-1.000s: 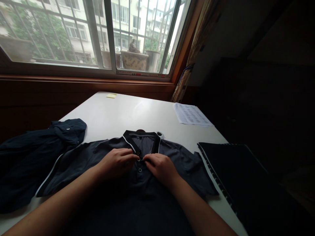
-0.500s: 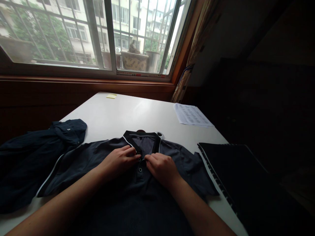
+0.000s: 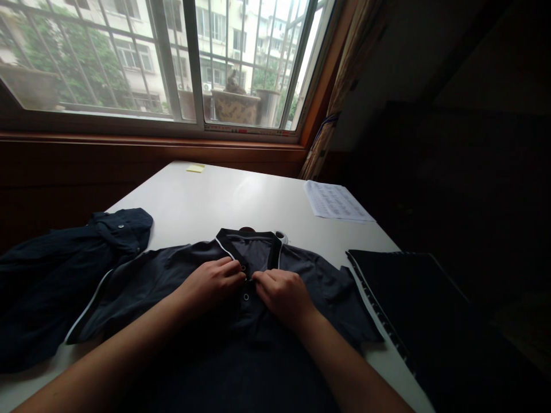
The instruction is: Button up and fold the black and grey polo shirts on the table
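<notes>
A dark polo shirt (image 3: 163,269) with white-edged collar and sleeves lies spread face up before me, its collar at the far end. My left hand (image 3: 217,279) pinches the left edge of the button placket just below the open collar. Opposite it, my right hand (image 3: 279,287) pinches the placket's right edge, the fingertips of both hands close together. One button (image 3: 245,297) shows just below the fingers, and another shows above, beside the left fingertips. What lies between the fingertips is partly hidden.
Left of the shirt lies a crumpled dark garment (image 3: 51,275). At right is a flat black item with a ringed edge (image 3: 408,292). Printed sheets (image 3: 338,201) and a yellow sticky note (image 3: 195,168) lie farther back on the white table (image 3: 241,195). A small white ring-shaped object (image 3: 280,236) sits behind the collar.
My left fingers have shifted slightly along the placket and now cover a button that showed between the hands. The right hand stays almost in place.
</notes>
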{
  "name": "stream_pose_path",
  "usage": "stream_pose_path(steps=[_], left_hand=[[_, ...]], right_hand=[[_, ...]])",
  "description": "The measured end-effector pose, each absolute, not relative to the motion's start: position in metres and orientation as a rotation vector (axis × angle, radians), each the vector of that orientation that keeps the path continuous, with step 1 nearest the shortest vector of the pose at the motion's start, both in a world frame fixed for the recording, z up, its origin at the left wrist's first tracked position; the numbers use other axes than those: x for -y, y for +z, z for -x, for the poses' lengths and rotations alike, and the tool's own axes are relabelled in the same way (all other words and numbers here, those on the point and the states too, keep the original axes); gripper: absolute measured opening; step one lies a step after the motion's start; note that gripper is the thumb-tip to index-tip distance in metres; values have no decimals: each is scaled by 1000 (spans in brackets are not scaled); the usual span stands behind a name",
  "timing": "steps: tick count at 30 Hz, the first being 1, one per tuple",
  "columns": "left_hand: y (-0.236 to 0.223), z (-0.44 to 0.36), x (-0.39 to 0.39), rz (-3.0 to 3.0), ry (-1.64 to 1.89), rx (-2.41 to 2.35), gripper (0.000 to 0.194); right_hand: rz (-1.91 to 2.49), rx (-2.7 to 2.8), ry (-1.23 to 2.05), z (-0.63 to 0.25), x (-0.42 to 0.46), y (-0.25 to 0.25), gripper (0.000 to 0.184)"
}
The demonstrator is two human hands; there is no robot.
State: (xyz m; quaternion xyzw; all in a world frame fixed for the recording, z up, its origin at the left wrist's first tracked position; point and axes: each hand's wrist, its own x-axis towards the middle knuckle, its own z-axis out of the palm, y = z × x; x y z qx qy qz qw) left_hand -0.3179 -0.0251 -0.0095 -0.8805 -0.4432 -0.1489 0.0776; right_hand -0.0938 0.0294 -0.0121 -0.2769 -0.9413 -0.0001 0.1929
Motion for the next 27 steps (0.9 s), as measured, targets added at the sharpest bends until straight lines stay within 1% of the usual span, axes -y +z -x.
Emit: stream_pose_path(steps=[10,15,27], left_hand=[[-11,318,23,2594,-482,1283,15],[-10,318,23,2582,-518,1231,20],[-5,317,26,2561,-653,1044,19]], right_hand=[[759,2512,235,93,-31,-17,16],[746,2477,347,93,-32,-16,18],[668,2414,443,94,-34,-16,17]])
